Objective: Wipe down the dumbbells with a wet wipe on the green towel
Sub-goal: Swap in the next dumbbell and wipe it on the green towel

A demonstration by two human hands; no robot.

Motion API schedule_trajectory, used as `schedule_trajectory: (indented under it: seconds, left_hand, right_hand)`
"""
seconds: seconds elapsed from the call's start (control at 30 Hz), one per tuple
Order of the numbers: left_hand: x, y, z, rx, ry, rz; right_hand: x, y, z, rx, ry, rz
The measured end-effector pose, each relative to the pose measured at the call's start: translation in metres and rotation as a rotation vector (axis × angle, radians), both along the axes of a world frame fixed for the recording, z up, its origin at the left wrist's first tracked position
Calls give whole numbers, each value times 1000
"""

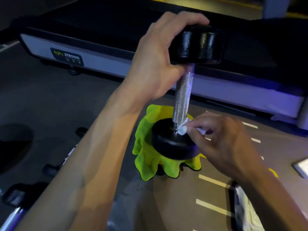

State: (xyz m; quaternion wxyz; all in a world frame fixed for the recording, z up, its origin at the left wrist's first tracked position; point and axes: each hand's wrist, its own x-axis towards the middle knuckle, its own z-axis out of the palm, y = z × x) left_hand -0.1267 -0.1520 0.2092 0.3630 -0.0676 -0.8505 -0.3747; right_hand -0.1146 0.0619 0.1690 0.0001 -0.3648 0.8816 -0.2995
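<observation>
Currently — wiping step in hand, dumbbell [182,97] stood on end.

Item: dumbbell, black weights, knurled metal handle. It stands nearly upright, leaning slightly, with its lower weight resting on the green towel [146,157]. The towel is draped over some low dark support that cannot be made out, and sits on the grey floor.

Item: wet wipe [182,129], white, bunched small. It is pressed into the join where the handle meets the top face of the lower weight.

Left hand [155,64]: reaches in from the lower left with the forearm stretched forward; fingers and thumb are curled over the upper weight, steadying the dumbbell.

Right hand [220,139]: comes in from the lower right, wrist bent down; fingertips are bunched together, pinching the wipe, with a loose end of it showing between the fingers.

Judgement: the collar of the lower weight is being cleaned. The next move likely calls for working the wipe round the join and up the handle — the left hand's hold must stay firm, since the upended dumbbell could tip off the soft towel.

Also present: a treadmill base [116,62] behind, marked "STRONG".
</observation>
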Motion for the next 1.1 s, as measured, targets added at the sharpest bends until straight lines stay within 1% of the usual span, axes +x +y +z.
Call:
schedule_trajectory:
  seconds: [0.07, 0.17, 0.3, 0.37, 0.5, 0.6, 0.67, 0.73, 0.8, 0.9, 0.97, 1.03, 1.1]
  left_hand:
    - [1, 0, -1, 8, 6, -6]
    - [1, 3, 0, 19, 3, -13]
    - [2, 4, 3, -3, -5, -16]
    - [2, 3, 4, -11, -13, -22]
    - [2, -3, 2, -11, -18, -2]
    - [2, -5, 1, 5, -22, -9]
    - [3, -4, 2, 6, -22, -16]
    - [3, -2, 2, 4, -24, -26]
    - [3, -1, 4, -2, -26, -26]
    - [3, 1, 5, -21, -26, -32]
    - [2, 0, 4, -22, -41, -31]
    - [1, -2, 4, -10, -52, -28]
    - [1, -2, 4, -2, -61, -28]
  right_hand:
    - [6, -12, 9, 65, 29, -3]
    - [20, -41, 20, 272, 96, -66]
    - [37, -74, 32, 374, 40, -97]
    - [35, -66, 28, 325, -15, -89]
    - [24, -25, 16, 201, 41, -114]
    - [15, -6, 19, 137, -29, -147]
    - [10, -9, 17, 153, 27, -134]
    - [12, -22, 15, 164, 105, -73]
    - [13, -38, 12, 180, 106, 12]
    - [8, -50, 5, 282, 124, 2]
    - [6, -44, 1, 204, 120, 7]
    - [7, -30, 2, 68, 104, -17]
    - [6, -17, 4, 55, 93, -47]
